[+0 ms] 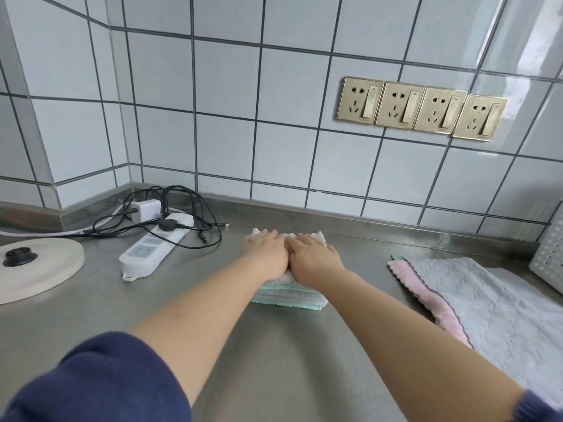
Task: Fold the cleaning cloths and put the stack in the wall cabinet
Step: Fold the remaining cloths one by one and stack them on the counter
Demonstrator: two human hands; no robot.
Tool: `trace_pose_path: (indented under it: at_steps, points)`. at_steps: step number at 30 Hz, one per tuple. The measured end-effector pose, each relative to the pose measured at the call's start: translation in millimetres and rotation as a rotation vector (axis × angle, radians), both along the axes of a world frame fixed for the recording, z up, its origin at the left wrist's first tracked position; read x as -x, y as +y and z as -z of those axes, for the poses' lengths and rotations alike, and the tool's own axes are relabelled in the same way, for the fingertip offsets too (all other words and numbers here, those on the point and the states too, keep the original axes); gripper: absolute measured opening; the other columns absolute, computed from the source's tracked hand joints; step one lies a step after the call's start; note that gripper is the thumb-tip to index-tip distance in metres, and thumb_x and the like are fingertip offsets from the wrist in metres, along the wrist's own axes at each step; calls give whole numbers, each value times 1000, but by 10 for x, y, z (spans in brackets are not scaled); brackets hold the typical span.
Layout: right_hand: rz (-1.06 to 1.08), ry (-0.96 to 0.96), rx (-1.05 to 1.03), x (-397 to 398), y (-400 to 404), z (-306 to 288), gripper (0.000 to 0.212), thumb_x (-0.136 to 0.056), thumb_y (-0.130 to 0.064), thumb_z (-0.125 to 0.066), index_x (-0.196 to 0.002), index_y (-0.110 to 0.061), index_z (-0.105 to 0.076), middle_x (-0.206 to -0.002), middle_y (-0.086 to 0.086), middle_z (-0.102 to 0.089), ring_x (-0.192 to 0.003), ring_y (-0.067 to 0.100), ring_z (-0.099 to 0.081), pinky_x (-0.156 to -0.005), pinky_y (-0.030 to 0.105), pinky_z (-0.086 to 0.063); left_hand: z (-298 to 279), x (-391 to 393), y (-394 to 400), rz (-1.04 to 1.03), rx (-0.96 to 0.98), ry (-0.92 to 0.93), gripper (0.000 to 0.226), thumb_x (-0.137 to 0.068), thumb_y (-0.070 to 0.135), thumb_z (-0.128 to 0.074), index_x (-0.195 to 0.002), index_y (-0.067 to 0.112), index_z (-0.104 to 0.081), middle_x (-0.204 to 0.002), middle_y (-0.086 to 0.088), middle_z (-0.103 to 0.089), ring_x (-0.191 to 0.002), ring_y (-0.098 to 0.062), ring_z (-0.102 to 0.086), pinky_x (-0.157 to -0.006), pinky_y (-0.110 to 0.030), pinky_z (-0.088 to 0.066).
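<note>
A stack of folded cleaning cloths, white on top with mint and pale grey layers below, lies on the steel counter in the middle of the view. My left hand and my right hand lie side by side on top of the stack, fingers straight, pressing it flat. To the right, an unfolded grey cloth lies spread over a pink cloth, with a green edge showing beneath at the back. The wall cabinet is out of view.
A white power strip with a charger and tangled black cables lies left of the stack. A round cream kettle base sits far left. A perforated metal holder stands at the right edge. Four gold wall sockets are above.
</note>
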State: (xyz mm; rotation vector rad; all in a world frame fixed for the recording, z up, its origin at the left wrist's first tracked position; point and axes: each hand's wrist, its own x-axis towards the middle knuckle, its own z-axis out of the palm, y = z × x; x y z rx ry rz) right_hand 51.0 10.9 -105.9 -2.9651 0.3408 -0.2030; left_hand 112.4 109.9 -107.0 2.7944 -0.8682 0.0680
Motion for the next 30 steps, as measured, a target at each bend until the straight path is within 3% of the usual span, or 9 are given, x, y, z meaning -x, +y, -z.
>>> trace_pose_path:
  at_steps: [3, 8, 12, 16, 19, 22, 24, 26, 30]
  points:
    - [71, 43, -56, 5, -16, 13, 49, -98, -38, -19, -146, -33, -21, -157, -1, -15, -146, 19, -7, -115, 52, -10, 40, -49, 31, -25, 4, 86, 51, -99, 33, -18, -149, 24, -14, -159, -6, -4, -146, -26, -2, -118, -48, -3]
    - [124, 57, -195, -43, -80, 82, 60, -95, -45, -21, -150, -23, -12, -159, 5, -5, -147, 21, -2, -118, 48, -11, 50, -83, 38, -96, 38, 144, 59, -96, 44, -23, -150, 24, -13, -158, -10, -1, -146, -25, -4, -118, -46, -10]
    - [170, 23, -274, -62, -65, 106, 68, -94, -47, -25, -150, -11, -12, -159, 9, -6, -147, 22, -4, -118, 40, -14, 49, -122, 56, -116, 98, 184, 66, -91, 47, -30, -147, 13, -21, -157, -11, -12, -144, -25, -16, -115, -43, -24]
    - [94, -84, -239, 115, -100, -18, 63, -95, -46, -33, -149, -17, -19, -157, 6, -18, -145, 22, -17, -114, 38, -23, -26, -70, 87, -110, 89, 113, 59, -90, 45, -32, -142, 17, -34, -153, -9, -27, -141, -26, -26, -112, -47, -27]
    - [57, -185, -183, 343, -221, -149, 60, -97, -43, -37, -149, -22, -19, -155, 4, -22, -139, 23, -30, -108, 36, -31, -197, 67, 85, -12, 188, -43, 39, -92, 32, -40, -129, 27, -51, -140, 1, -49, -132, -23, -40, -114, -53, -18]
    - [44, -220, -115, 583, -354, -212, 60, -97, -41, -39, -149, -17, -20, -154, 4, -24, -139, 22, -28, -109, 34, -29, -313, 216, 41, 98, 336, -24, 34, -91, 26, -49, -124, 30, -56, -134, 8, -53, -130, -16, -42, -117, -48, -11]
    - [43, -222, -76, 785, -470, -252, 61, -97, -41, -39, -149, -15, -21, -155, 4, -22, -141, 22, -24, -111, 33, -26, -356, 318, -21, 149, 473, 42, 31, -89, 23, -53, -120, 27, -60, -128, 10, -58, -125, -12, -48, -114, -35, -24]
    - [62, -215, -52, 1062, -634, -276, 60, -98, -42, -39, -149, -15, -22, -155, 3, -22, -141, 21, -24, -111, 33, -25, -383, 516, -146, 210, 553, 100, 28, -88, 19, -56, -115, 23, -63, -119, 10, -64, -116, -9, -53, -101, -22, -35]
    - [149, -178, -22, 1698, -1050, -281, 53, -98, -39, -40, -145, -16, -31, -153, 1, -27, -138, 21, -30, -107, 32, -29, -381, 1022, -530, 329, 536, 173, 22, -86, 17, -57, -105, 23, -66, -103, 9, -68, -104, -9, -60, -91, -23, -43]
